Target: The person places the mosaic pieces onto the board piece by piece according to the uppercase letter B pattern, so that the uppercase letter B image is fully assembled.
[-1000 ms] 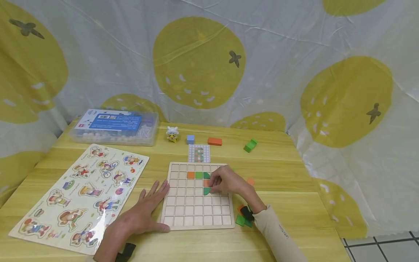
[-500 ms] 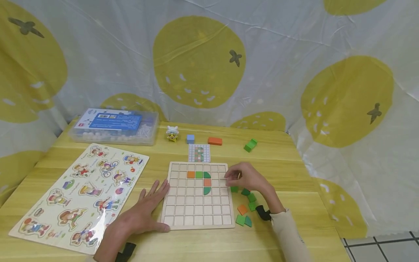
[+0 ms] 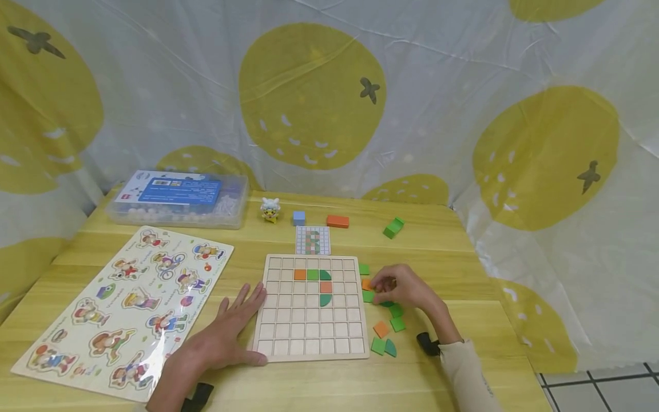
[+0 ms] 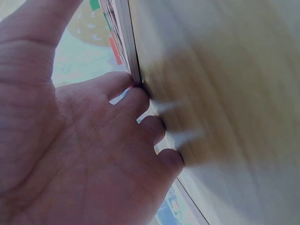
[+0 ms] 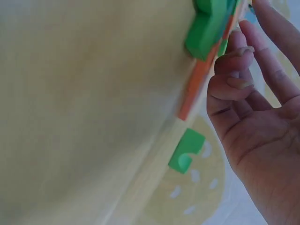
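While the table [image 3: 309,386] bears the gridded board [image 3: 312,331], the left hand [image 3: 226,335] lies spread at the board's left edge. The right hand [image 3: 407,286], thumb and forefinger apart with apparently nothing between, is beside an orange tile [image 3: 366,284] and a green tile [image 3: 368,297], right of the board. Because the loose tiles [image 3: 397,324] crowd together, a fingertip could knock one askew. The right wrist view shows curled outer fingers [image 5: 227,91], hidden in the head view.

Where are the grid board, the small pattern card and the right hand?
grid board [image 3: 312,315]: head view, bare cell near its middle
pattern card [image 3: 313,241]: head view, middle of its printed design
right hand [image 3: 405,284]: head view, back of the hand
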Available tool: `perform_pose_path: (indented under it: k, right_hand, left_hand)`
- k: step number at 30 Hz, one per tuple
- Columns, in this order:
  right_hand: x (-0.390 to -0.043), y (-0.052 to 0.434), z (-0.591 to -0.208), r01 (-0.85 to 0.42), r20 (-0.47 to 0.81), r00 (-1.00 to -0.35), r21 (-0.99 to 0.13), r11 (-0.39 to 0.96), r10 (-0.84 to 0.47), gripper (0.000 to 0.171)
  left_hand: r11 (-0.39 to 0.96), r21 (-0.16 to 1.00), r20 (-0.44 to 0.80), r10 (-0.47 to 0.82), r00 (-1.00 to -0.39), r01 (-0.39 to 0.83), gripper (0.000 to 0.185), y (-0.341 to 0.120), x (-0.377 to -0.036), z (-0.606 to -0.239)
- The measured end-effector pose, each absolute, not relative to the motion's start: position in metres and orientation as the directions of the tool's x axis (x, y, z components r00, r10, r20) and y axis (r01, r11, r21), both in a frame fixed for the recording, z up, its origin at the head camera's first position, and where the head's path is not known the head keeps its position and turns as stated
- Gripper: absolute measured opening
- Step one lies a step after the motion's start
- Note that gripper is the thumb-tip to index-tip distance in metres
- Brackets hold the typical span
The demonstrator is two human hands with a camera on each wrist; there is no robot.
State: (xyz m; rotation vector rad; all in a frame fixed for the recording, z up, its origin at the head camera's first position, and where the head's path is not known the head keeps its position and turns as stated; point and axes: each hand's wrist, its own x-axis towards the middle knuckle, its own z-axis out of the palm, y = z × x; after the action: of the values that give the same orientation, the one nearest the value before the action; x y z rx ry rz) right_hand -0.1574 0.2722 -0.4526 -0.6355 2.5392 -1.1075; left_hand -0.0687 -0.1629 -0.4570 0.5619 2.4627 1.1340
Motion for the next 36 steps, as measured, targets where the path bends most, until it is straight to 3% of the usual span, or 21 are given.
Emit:
perform_pose_path:
  k: [19, 27, 36]
  right_hand:
    - [-0.156, 0.256, -0.452, -0.339, -0.084, -0.835, -0.7, 0.629, -0.544, 0.02]
    - [-0.156, 0.258, -0.443, -0.29, -0.126, -0.835, -0.726, 0.623, -0.536, 0.01]
    - [-0.164, 0.24, -0.43, -0.353, -0.049, -0.821, -0.741, 0.572, -0.57, 0.006]
  left_hand:
    - [0.591, 0.782, -0.16, 0.499, -0.851, 0.199, 0.132, -0.163, -0.068, -0.458]
    - [0.592, 0.78, -0.16, 0.501, -0.85, 0.202, 0.131, -0.163, -0.067, -0.458]
    - [0.596, 0.774, -0.153, 0.502, -0.851, 0.213, 0.131, -0.163, -0.068, -0.456]
